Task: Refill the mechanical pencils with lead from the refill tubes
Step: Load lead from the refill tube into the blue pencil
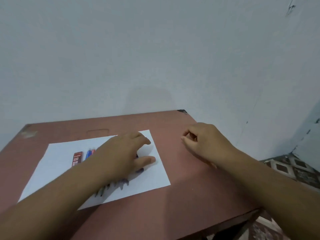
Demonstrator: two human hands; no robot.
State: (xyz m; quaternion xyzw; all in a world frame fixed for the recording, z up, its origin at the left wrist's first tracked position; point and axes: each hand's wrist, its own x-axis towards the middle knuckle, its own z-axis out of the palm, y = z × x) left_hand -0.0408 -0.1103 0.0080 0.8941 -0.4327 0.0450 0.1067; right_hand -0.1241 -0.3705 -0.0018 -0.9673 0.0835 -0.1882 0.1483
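Note:
A white sheet of paper (pixel 57 172) lies on the reddish-brown table (pixel 181 179). On it stands a dark red lead refill tube (pixel 77 159) marked 2B, with blue and red pencil ends (pixel 90 152) just to its right. My left hand (pixel 124 153) hovers over the row of mechanical pencils, fingers spread and relaxed, hiding most of them; dark pencil tips (pixel 112 187) show below my wrist. My right hand (pixel 202 141) rests on the bare table right of the paper, fingers loosely curled, thumb and forefinger near each other. I cannot tell if it pinches anything.
A pale wall rises right behind the table. The table's right edge (pixel 225 220) drops off to a patterned tile floor (pixel 297 168). A dark chipped corner (pixel 182 111) marks the table's far right end.

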